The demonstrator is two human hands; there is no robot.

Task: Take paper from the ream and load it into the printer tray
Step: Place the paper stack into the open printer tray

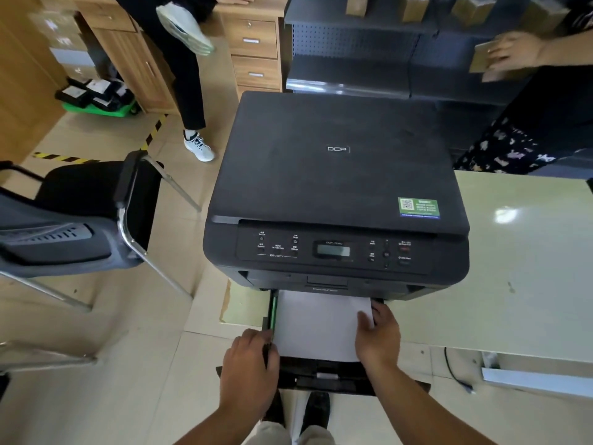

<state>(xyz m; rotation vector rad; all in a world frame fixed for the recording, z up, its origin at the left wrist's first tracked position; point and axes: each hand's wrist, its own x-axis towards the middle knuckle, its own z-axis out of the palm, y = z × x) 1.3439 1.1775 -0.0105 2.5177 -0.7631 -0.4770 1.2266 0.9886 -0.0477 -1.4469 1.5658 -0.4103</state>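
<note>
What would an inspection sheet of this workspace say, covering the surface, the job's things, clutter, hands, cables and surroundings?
Surface: pale table, printer at its left end.
Job's things: paper tray pulled out; white paper lying in it; ream not seen.
Clutter: nothing seen on the table.
Hands: left hand on the tray's left edge; right hand resting on the paper's right side.
Cables: dark cable hanging below the table's front edge.
Surroundings: chair to the left, wooden drawers, grey shelving, two other people.

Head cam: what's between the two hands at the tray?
The white paper stack, lying in the pulled-out tray. The left hand is at its left edge, and the right hand rests on its right side.
</note>
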